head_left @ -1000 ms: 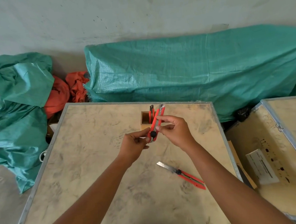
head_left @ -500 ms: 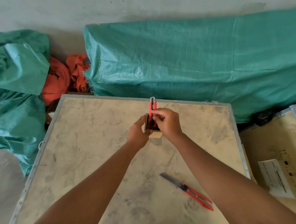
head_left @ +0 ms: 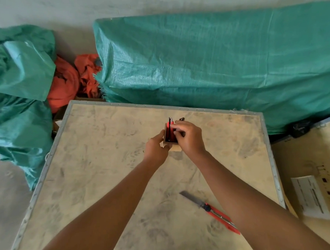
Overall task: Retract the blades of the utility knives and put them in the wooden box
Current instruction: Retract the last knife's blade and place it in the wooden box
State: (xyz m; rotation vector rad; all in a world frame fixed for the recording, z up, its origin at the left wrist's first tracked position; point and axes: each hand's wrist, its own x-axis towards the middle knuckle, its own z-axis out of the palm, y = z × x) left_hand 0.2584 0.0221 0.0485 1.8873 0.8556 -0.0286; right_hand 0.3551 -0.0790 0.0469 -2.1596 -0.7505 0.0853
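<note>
The box (head_left: 172, 145), a small wooden holder, stands on the far middle of a worn tabletop (head_left: 97, 167) with a metal edge. The left hand (head_left: 156, 147) presses against the box's left side, fingers curled around it, steadying it. The right hand (head_left: 189, 138) is at the box's right side and over its opening, its fingertips pinched on a red knife (head_left: 170, 130) that stands upright inside the box with its dark top poking above the rim. Just right of that, behind the right hand's fingers, the dark tip of a second knife (head_left: 181, 119) shows; whether it sits inside the box cannot be told. Well nearer than the box, to its right, a third knife (head_left: 214, 210) lies flat on the tabletop, its steel blade drawn out and pointing toward the box, its red handle partly hidden under the right forearm. Beyond the box, a green tarp (head_left: 214, 63) covers a long bulk against the wall, and orange cloth (head_left: 68, 82) is bunched far to the box's left. Right of the box, past the tabletop's edge, a crate (head_left: 307, 154) bears a white label (head_left: 311, 197).
</note>
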